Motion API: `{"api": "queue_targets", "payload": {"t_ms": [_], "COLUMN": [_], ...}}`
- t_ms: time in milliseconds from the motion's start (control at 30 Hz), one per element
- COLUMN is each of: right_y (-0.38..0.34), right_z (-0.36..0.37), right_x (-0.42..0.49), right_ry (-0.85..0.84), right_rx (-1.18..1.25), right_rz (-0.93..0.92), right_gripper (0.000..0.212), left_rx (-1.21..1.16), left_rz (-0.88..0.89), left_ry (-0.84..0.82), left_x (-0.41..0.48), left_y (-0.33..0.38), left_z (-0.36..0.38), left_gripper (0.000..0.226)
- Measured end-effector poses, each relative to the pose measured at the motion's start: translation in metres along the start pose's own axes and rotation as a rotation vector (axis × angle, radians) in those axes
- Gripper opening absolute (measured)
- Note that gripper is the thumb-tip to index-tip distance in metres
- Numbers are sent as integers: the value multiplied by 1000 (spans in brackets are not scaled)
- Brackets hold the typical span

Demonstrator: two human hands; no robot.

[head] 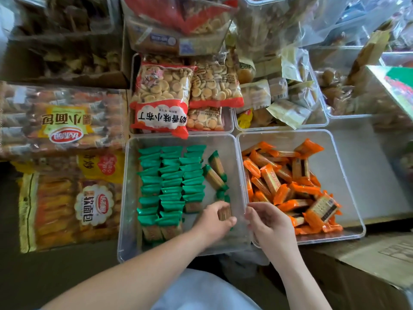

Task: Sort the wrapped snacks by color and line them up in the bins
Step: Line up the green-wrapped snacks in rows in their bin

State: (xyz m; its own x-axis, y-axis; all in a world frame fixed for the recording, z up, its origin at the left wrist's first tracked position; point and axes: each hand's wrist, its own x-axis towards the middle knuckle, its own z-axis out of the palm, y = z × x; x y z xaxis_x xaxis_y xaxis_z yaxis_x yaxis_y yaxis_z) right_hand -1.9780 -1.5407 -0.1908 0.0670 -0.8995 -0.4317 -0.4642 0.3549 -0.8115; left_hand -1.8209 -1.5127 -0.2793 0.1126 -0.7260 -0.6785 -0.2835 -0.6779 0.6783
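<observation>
A clear bin [131,198] on the left holds green-wrapped snacks [171,182] lined up in three rows, with two loose green ones [215,173] lying at an angle to their right. My left hand [218,220] grips one green-wrapped snack [224,212] low in this bin, near its right wall. The clear bin [348,182] on the right holds a jumbled heap of orange-wrapped snacks [288,184]. My right hand [266,222] hovers over the wall between the two bins, fingers loosely curled and holding nothing.
Behind the bins stand clear tubs with bags of small round biscuits [163,97] and pale wrapped cakes [279,97]. Large bread packs [64,126] lie to the left. A cardboard box [380,260] sits at the lower right.
</observation>
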Motion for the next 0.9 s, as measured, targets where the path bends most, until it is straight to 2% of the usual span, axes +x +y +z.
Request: {"api": "queue_targets", "payload": {"t_ms": [67, 100, 200, 300, 433, 500, 567, 700, 733, 833, 900], "right_y": [0, 0, -4, -15, -39, -47, -51, -50, -47, -42, -39], "right_z": [-1, -2, 0, 8, 18, 14, 6, -5, -6, -6, -6], "right_x": [-1, 0, 1, 5, 11, 11, 10, 5, 3, -3, -8], "right_ry": [2, 3, -20, -51, -125, -117, -58, 67, 82, 81, 63], "right_rx": [-7, -11, -8, -12, -38, 18, 74, 86, 80, 73, 93], "right_rz": [-5, -6, -21, -23, -2, 3, -13, -9, -5, 0, 18], "right_gripper": [8, 8, 9, 12, 54, 57, 53, 54, 54, 54, 55], "left_rx": [40, 51, 96, 1, -171, -349, -406, -23, 9, 73, 117], "left_rz": [25, 36, 73, 152, 255, 263, 193, -114, -157, -147, -146], "left_ry": [58, 84, 167, 223, 139, 52, -26, -52, -59, -129, -121], "left_x": [-2, -5, -19, -39, -66, -68, -58, -21, -14, 3, 3], "left_y": [-3, -1, 7, 14, 34, 39, 35, 15, 13, 5, 6], "left_z": [-3, -5, -15, -28, -38, -40, -39, -26, -22, -3, 4], "left_gripper": [22, 18, 20, 24, 31, 32, 32, 52, 57, 71, 68]}}
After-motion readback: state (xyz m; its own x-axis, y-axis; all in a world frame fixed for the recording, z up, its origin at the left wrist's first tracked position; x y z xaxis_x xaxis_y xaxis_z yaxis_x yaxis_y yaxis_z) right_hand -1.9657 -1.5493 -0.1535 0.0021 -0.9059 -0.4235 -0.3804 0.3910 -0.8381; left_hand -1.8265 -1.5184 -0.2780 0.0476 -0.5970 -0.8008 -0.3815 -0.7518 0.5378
